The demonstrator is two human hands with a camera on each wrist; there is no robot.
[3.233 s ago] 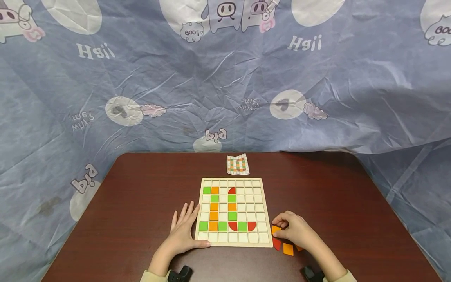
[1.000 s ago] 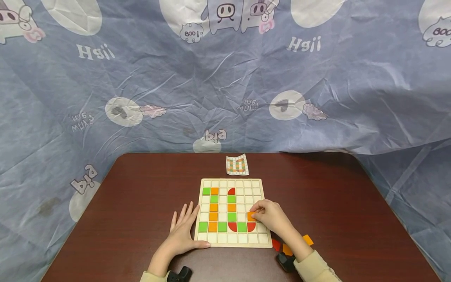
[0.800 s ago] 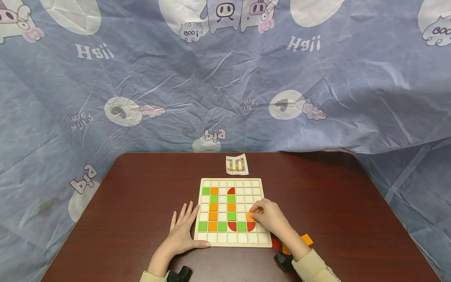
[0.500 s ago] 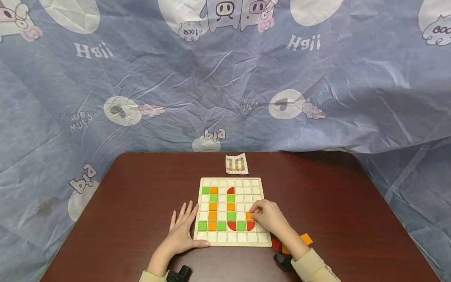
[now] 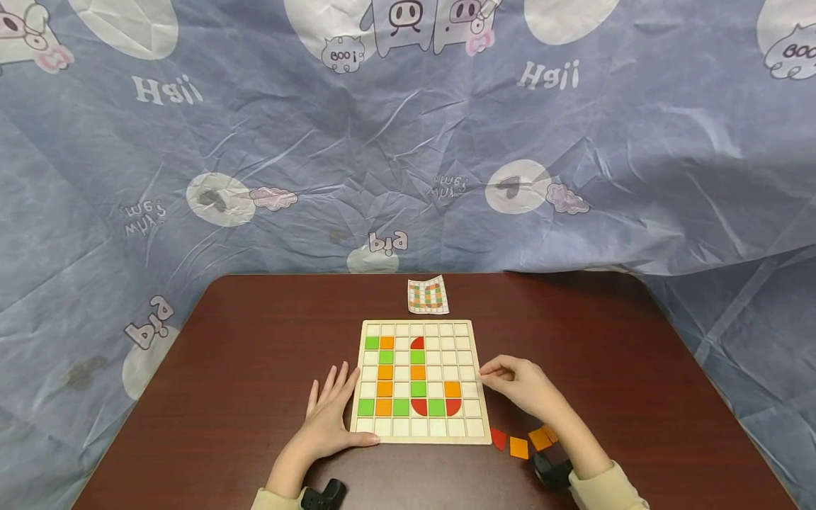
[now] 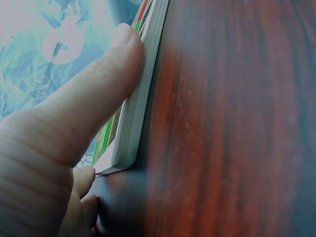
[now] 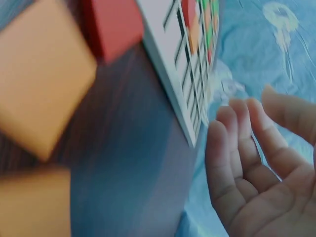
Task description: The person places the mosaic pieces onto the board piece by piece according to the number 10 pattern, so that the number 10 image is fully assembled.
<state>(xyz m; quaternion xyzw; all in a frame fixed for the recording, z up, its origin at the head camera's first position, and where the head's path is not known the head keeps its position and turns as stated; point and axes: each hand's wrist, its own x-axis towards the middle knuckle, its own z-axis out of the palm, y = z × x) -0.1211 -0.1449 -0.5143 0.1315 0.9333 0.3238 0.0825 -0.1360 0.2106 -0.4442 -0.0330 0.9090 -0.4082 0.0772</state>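
Note:
A pale wooden grid board (image 5: 473,428) lies flat on the table, with green, orange and red pieces set in its squares. My left hand (image 5: 328,421) rests at the board's left side, fingers spread, thumb on the near left corner; the left wrist view shows that thumb (image 6: 123,59) on the edge. Just off the board's right edge hovers my right hand (image 5: 525,386), fingers relaxed and holding nothing. An orange square tile (image 5: 452,389) sits in the board directly above a red quarter-round piece (image 5: 453,406).
Loose orange tiles (image 5: 519,448) and a red piece (image 5: 499,439) lie by the board's near right corner, under the right forearm. A small paper card (image 5: 428,295) with a coloured grid pattern lies beyond the board. A patterned blue cloth (image 5: 408,142) hangs behind the table.
My right hand carried an orange square tile from beside the board to the square above the red quarter-round piece, let go, and drew back right. My left hand stayed put.

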